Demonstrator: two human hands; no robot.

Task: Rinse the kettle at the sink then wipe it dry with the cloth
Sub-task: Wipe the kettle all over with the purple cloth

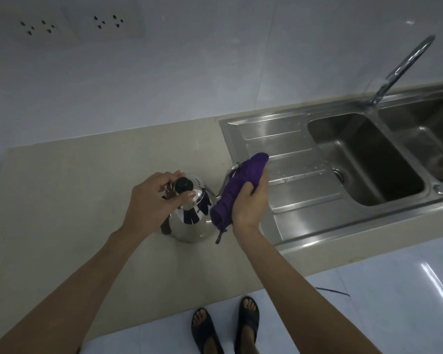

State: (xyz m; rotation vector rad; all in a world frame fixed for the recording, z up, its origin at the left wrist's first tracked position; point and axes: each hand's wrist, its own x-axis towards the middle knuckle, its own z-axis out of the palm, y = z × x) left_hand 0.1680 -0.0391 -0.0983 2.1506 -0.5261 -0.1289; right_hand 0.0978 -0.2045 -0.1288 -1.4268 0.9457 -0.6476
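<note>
One polished steel kettle (189, 226) stands upright on the beige countertop (62, 200), just left of the sink's (292, 195) ribbed draining board. The left hand (154, 198) rests on top of it, thumb and fingers closed around the black lid knob (184, 185). The right hand (248, 203) grips a bunched purple cloth (241, 185), wrapped along the thin curved spout (228, 176) (only the spout's upper bend shows above the fabric). The cloth's reflection appears on the kettle body. Farther right lie the sink basin and a blurred tap (404, 67). Two wall sockets (69, 24) sit upper left; sandalled feet (225, 328) stand below.
</note>
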